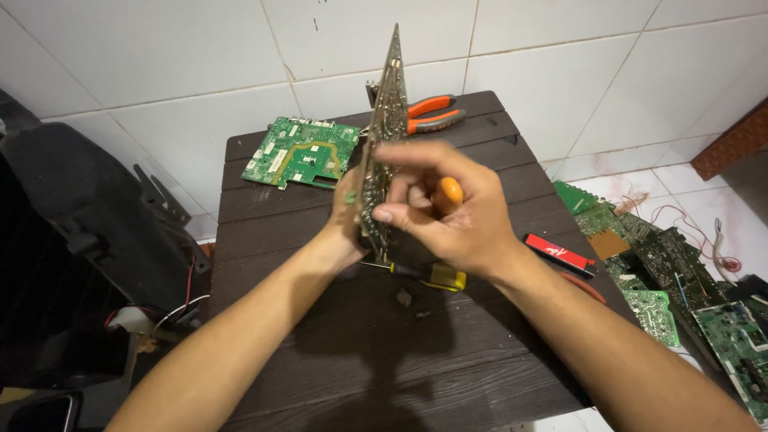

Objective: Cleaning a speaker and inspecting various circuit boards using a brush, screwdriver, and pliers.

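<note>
1. A circuit board is held on edge above the dark wooden table, its long axis near upright, its narrow tip pointing up toward the tiled wall.
2. The left hand is closed on the board's lower part from behind.
3. The right hand is curled around an orange-handled tool, fingers against the board's near face.
4. Behind the board lie a green circuit board and orange-handled pliers.
5. Under the hands a yellow-handled screwdriver lies on the table.
</note>
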